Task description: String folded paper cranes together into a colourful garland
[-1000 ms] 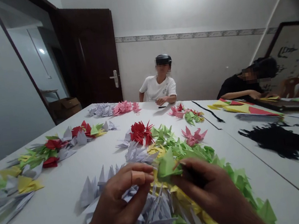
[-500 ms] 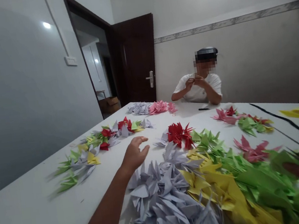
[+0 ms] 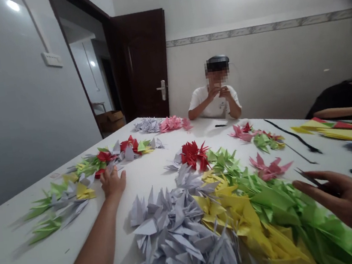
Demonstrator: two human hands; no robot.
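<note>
My left hand (image 3: 113, 184) reaches over the table to a row of folded paper cranes. Its thumb stands apart, and its fingertips are beside a red paper crane (image 3: 99, 173) and lilac ones; whether they touch is unclear. On the right, my right hand (image 3: 346, 196) holds a thin dark pointed tool (image 3: 315, 182), tweezer-like, its tip pointing up and left. Beneath that hand spread green paper cranes (image 3: 278, 196). Yellow cranes (image 3: 238, 210) lie in the middle, with a large pile of lilac cranes (image 3: 179, 235) between my arms.
Red cranes (image 3: 195, 154) and pink cranes (image 3: 171, 124) lie farther back. A black cord (image 3: 293, 134) and coloured paper sheets (image 3: 344, 129) lie at the right. Across the white table (image 3: 34, 263) sits a person in a white shirt (image 3: 212, 101); a person in a dark sleeve (image 3: 336, 95) leans at right.
My left hand has moved left to the mixed row of cranes. My right hand has come further into view, and the green paper beside its fingers no longer shows there. The view has turned right.
</note>
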